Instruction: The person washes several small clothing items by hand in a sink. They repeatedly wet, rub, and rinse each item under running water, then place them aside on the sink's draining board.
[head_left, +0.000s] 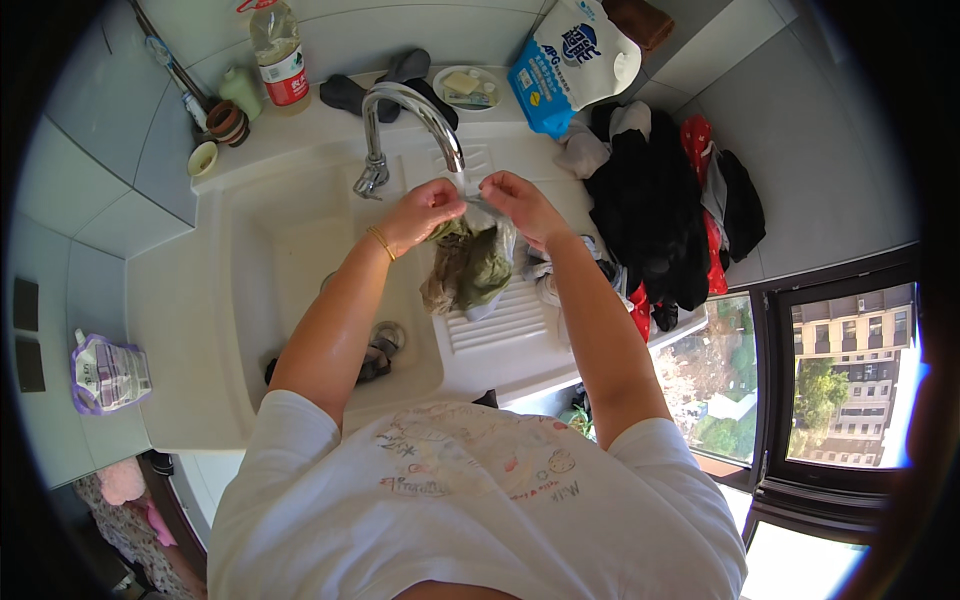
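Both hands pinch the upper edge of a wet olive-green cloth and spread it under the chrome faucet. My left hand, with a yellow band at the wrist, grips one side. The other side is between the thumb and fingers of my right hand. Water runs from the spout onto the cloth's greyish top part. Lower down, the cloth hangs bunched, brownish on the left, over the ribbed washboard of the white sink. What kind of garment it is, I cannot tell.
Left of the washboard is the basin, with dark fabric near its drain. Clothes are heaped at the right. Along the back ledge stand a plastic bottle, dark socks, a soap dish and a detergent pouch.
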